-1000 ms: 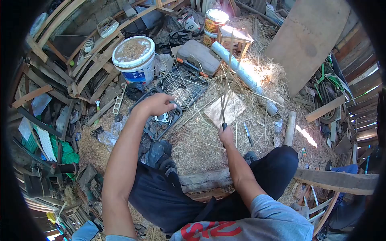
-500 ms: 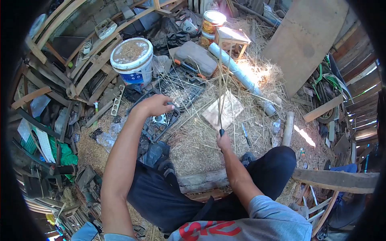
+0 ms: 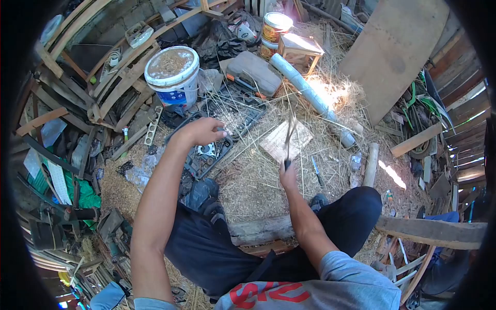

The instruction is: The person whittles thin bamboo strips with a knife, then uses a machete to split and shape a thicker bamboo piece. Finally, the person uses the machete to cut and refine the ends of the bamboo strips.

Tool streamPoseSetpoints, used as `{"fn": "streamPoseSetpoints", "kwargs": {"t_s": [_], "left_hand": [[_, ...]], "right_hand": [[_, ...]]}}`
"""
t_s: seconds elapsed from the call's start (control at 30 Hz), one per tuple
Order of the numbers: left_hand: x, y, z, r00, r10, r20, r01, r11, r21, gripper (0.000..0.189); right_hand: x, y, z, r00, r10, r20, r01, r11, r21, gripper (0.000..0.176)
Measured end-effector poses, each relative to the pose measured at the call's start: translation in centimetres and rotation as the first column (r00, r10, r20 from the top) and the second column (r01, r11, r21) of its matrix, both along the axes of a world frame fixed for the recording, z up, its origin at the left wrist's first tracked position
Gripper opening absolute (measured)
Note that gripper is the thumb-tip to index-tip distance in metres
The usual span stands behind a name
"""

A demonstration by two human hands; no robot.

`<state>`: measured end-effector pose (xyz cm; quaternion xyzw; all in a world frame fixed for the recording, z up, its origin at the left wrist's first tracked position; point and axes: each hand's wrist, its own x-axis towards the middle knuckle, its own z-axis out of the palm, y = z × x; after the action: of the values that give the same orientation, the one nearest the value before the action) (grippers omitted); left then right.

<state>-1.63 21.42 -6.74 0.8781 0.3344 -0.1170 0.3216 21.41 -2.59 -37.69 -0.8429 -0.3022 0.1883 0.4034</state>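
Observation:
My right hand (image 3: pixel 289 178) is wrapped round the dark handle of a long-bladed knife (image 3: pixel 290 135), whose blade points away from me above a pale square board (image 3: pixel 281 144) on the straw. My left hand (image 3: pixel 206 132) hangs over a dark open tool case (image 3: pixel 227 147), its fingers curled; whether it holds something small cannot be made out. A second, smaller knife with a blue blade (image 3: pixel 316 168) lies on the straw right of the board.
A white bucket (image 3: pixel 173 77) stands at upper left beside a grey case (image 3: pixel 253 72). A long pipe (image 3: pixel 310 93) lies beyond the board. A log (image 3: pixel 261 230) lies between my legs. A person's blue-clothed leg (image 3: pixel 444 217) shows at far right.
The knife in my right hand has tilted slightly, and its blade now leans to the right. My left hand has moved a little to the right.

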Motion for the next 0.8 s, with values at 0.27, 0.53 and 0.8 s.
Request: {"fn": "streamPoseSetpoints", "kwargs": {"t_s": [0.27, 0.53, 0.8], "left_hand": [[-0.1, -1.0, 0.5, 1.0, -0.015, -0.026, 0.015, 1.0, -0.008, 0.052], [0.3, -1.2, 0.2, 0.997, 0.031, -0.074, -0.035, 0.998, -0.043, 0.051], [1.0, -2.1, 1.0, 0.998, 0.003, -0.056, -0.003, 1.0, -0.001, 0.051]], "right_hand": [[1.2, -1.6, -3.1, 0.99, 0.134, -0.05, -0.143, 0.933, -0.33, 0.048], [-0.8, -3.2, -0.6, 1.0, -0.01, -0.009, 0.011, 1.0, 0.029, 0.041], [-0.3, -5.3, -5.4, 0.993, 0.083, -0.08, -0.109, 0.904, -0.414, 0.052]]}}
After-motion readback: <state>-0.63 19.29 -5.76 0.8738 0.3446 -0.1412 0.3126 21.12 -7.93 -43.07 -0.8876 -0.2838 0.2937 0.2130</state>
